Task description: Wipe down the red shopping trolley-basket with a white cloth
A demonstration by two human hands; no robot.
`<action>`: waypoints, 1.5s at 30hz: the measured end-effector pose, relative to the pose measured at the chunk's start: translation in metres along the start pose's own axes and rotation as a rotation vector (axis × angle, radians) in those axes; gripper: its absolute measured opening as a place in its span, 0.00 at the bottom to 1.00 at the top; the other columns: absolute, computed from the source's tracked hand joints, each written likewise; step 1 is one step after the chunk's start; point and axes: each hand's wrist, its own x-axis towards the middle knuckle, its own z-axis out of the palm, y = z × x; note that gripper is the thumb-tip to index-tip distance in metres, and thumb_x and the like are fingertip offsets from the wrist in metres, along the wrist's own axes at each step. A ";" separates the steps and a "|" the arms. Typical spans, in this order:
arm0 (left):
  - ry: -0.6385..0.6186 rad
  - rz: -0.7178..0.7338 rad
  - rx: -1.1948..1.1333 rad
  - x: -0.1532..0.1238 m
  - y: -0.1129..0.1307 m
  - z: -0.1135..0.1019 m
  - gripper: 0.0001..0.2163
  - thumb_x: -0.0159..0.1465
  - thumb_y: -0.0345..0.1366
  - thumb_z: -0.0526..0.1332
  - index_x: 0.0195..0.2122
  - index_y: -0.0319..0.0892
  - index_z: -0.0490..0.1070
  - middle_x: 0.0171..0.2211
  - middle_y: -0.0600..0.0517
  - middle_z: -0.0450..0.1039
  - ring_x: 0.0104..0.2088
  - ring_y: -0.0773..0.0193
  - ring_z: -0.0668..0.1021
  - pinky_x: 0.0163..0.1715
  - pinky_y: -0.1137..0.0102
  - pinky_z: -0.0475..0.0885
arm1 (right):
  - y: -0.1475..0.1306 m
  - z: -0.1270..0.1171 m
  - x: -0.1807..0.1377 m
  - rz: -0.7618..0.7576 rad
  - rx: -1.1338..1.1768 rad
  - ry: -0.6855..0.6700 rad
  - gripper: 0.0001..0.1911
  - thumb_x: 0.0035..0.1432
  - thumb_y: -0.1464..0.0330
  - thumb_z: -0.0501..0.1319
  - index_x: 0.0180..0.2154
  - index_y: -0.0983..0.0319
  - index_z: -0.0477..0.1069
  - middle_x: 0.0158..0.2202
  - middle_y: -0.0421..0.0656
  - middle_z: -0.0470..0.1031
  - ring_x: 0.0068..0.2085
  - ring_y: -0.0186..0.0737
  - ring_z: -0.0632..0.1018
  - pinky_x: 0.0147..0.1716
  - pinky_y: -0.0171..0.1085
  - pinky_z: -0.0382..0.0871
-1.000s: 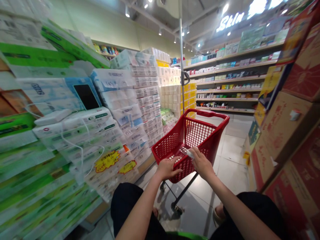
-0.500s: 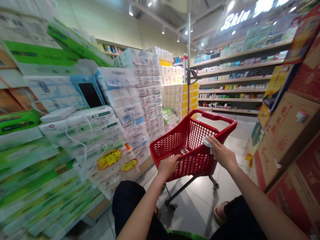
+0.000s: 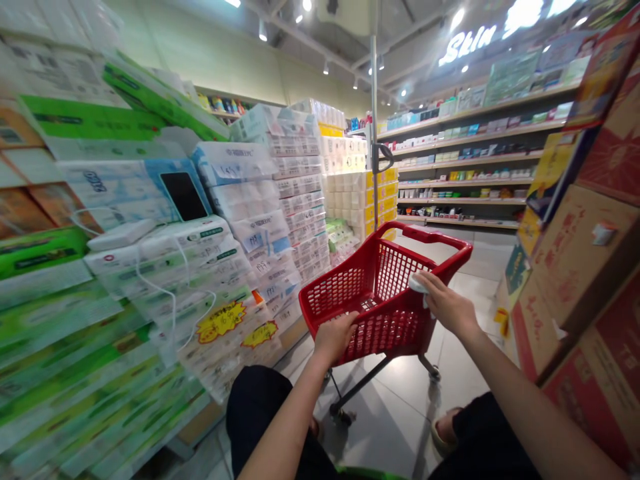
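A small red shopping cart [image 3: 395, 327] with a perforated plastic basket stands on the floor in front of my knees, its handle toward the upper right. My left hand [image 3: 336, 339] is closed over the near rim of the basket, fingers curled inside. In my right hand [image 3: 446, 301] is a folded white cloth [image 3: 419, 283], pinched by the fingers and pressed to the cart's side rim near the handle. Whether it is a cloth or a tissue I cannot tell. The basket holds nothing that I can see.
Stacks of packaged tissues [image 3: 270, 233] rise close on the left, with a black-screened phone [image 3: 183, 195] leaning there beside white cables. Cardboard boxes [image 3: 575, 260] line the right. A metal pole [image 3: 375, 133] stands behind the cart, and product shelves [image 3: 465, 160] fill the back.
My right hand with the white cloth has shifted very slightly right along the rim. My left hand keeps its hold, and the cart stays in place. The view has tilted a little.
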 end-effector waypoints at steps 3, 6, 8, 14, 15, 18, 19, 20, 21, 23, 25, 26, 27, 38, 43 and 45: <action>-0.008 -0.019 -0.011 0.000 0.005 0.001 0.18 0.71 0.43 0.51 0.61 0.58 0.62 0.50 0.54 0.75 0.46 0.61 0.78 0.45 0.69 0.71 | 0.015 -0.006 0.006 0.077 0.007 0.024 0.32 0.64 0.67 0.49 0.67 0.39 0.47 0.69 0.33 0.53 0.46 0.39 0.78 0.34 0.37 0.75; 0.000 -0.011 -0.018 0.001 0.007 0.003 0.18 0.71 0.43 0.51 0.61 0.58 0.62 0.51 0.54 0.75 0.46 0.61 0.78 0.45 0.69 0.71 | -0.008 0.002 -0.004 0.096 0.066 0.017 0.32 0.64 0.67 0.48 0.67 0.41 0.47 0.69 0.34 0.51 0.46 0.40 0.78 0.32 0.36 0.75; 0.003 -0.005 -0.014 0.001 0.005 0.005 0.18 0.71 0.43 0.51 0.61 0.57 0.62 0.51 0.53 0.74 0.46 0.61 0.78 0.44 0.69 0.71 | -0.039 0.011 -0.016 0.056 0.127 -0.009 0.33 0.64 0.68 0.48 0.67 0.42 0.46 0.69 0.35 0.51 0.45 0.40 0.79 0.31 0.35 0.75; 0.019 0.007 -0.016 -0.004 -0.008 0.002 0.17 0.71 0.40 0.51 0.59 0.57 0.63 0.51 0.55 0.75 0.46 0.61 0.78 0.44 0.70 0.71 | -0.132 0.031 -0.049 -0.160 0.306 -0.099 0.37 0.62 0.71 0.51 0.68 0.42 0.42 0.69 0.36 0.51 0.48 0.37 0.78 0.36 0.34 0.76; 0.019 0.011 -0.019 -0.006 -0.010 0.001 0.17 0.71 0.39 0.51 0.59 0.58 0.63 0.51 0.56 0.75 0.46 0.62 0.78 0.43 0.70 0.71 | -0.139 0.031 -0.051 -0.188 0.314 -0.102 0.38 0.61 0.71 0.51 0.68 0.42 0.41 0.69 0.36 0.51 0.49 0.37 0.77 0.36 0.33 0.76; 0.029 0.025 -0.028 -0.008 -0.017 -0.001 0.17 0.70 0.38 0.52 0.59 0.58 0.63 0.52 0.57 0.74 0.46 0.62 0.78 0.43 0.71 0.71 | -0.138 0.028 -0.049 -0.249 0.280 -0.101 0.38 0.62 0.71 0.50 0.68 0.40 0.41 0.69 0.34 0.53 0.50 0.37 0.77 0.37 0.34 0.76; 0.034 0.030 -0.032 -0.009 -0.019 -0.001 0.17 0.70 0.38 0.52 0.59 0.57 0.63 0.53 0.57 0.74 0.46 0.62 0.78 0.43 0.71 0.71 | -0.130 0.026 -0.046 -0.252 0.255 -0.099 0.37 0.62 0.71 0.50 0.67 0.39 0.42 0.68 0.33 0.54 0.50 0.37 0.77 0.36 0.34 0.76; 0.038 0.032 -0.035 -0.009 -0.020 -0.001 0.17 0.70 0.39 0.52 0.59 0.57 0.63 0.54 0.57 0.73 0.47 0.62 0.78 0.43 0.71 0.71 | -0.119 0.022 -0.042 -0.238 0.226 -0.095 0.36 0.62 0.70 0.50 0.67 0.39 0.43 0.68 0.32 0.55 0.50 0.37 0.77 0.36 0.34 0.76; 0.040 0.032 -0.038 -0.008 -0.021 -0.001 0.17 0.70 0.40 0.52 0.59 0.57 0.63 0.54 0.56 0.73 0.47 0.62 0.78 0.43 0.70 0.71 | -0.106 0.018 -0.037 -0.206 0.196 -0.086 0.35 0.63 0.70 0.50 0.67 0.38 0.44 0.68 0.31 0.55 0.49 0.37 0.77 0.34 0.33 0.75; 0.040 0.028 -0.038 -0.008 -0.020 -0.001 0.17 0.71 0.41 0.51 0.60 0.56 0.63 0.54 0.56 0.73 0.47 0.62 0.78 0.44 0.70 0.71 | -0.074 0.009 -0.025 -0.107 0.139 -0.061 0.34 0.64 0.68 0.49 0.67 0.38 0.44 0.68 0.31 0.54 0.46 0.37 0.79 0.30 0.33 0.75; 0.037 0.021 -0.031 -0.006 -0.018 0.000 0.17 0.71 0.42 0.51 0.60 0.55 0.63 0.53 0.55 0.74 0.46 0.62 0.78 0.44 0.70 0.71 | -0.041 0.000 -0.014 -0.013 0.088 -0.026 0.33 0.64 0.67 0.48 0.67 0.37 0.43 0.69 0.30 0.53 0.44 0.37 0.79 0.28 0.34 0.74; 0.036 0.018 -0.026 -0.006 -0.016 0.001 0.17 0.71 0.42 0.51 0.60 0.55 0.63 0.53 0.55 0.74 0.46 0.62 0.78 0.43 0.70 0.71 | -0.027 -0.004 -0.010 0.024 0.072 -0.008 0.33 0.64 0.67 0.48 0.66 0.36 0.43 0.69 0.29 0.52 0.44 0.38 0.79 0.28 0.35 0.74; 0.035 0.014 -0.019 -0.005 -0.014 0.002 0.17 0.71 0.42 0.51 0.60 0.55 0.63 0.52 0.55 0.74 0.46 0.62 0.78 0.43 0.71 0.71 | -0.017 -0.006 -0.007 0.052 0.064 0.004 0.33 0.65 0.66 0.48 0.66 0.36 0.44 0.69 0.29 0.52 0.44 0.38 0.79 0.29 0.35 0.74; 0.031 -0.026 0.029 0.001 0.008 0.006 0.16 0.72 0.42 0.48 0.60 0.55 0.62 0.46 0.52 0.77 0.43 0.59 0.79 0.40 0.68 0.72 | -0.122 0.026 -0.039 -0.098 0.256 -0.140 0.35 0.62 0.69 0.51 0.68 0.43 0.45 0.69 0.38 0.53 0.46 0.39 0.78 0.37 0.36 0.76; 0.035 -0.007 0.016 -0.002 0.005 0.008 0.16 0.71 0.40 0.49 0.59 0.54 0.62 0.47 0.52 0.76 0.44 0.60 0.79 0.41 0.68 0.72 | -0.126 0.020 -0.040 -0.194 0.250 -0.147 0.34 0.62 0.69 0.50 0.67 0.42 0.48 0.67 0.36 0.58 0.49 0.38 0.77 0.37 0.35 0.74; 0.053 0.008 0.019 -0.002 0.004 0.011 0.17 0.71 0.40 0.50 0.60 0.54 0.61 0.48 0.52 0.76 0.44 0.60 0.79 0.41 0.68 0.72 | -0.102 0.015 -0.030 -0.164 0.205 -0.129 0.32 0.63 0.69 0.49 0.65 0.41 0.52 0.66 0.34 0.59 0.48 0.37 0.78 0.36 0.34 0.74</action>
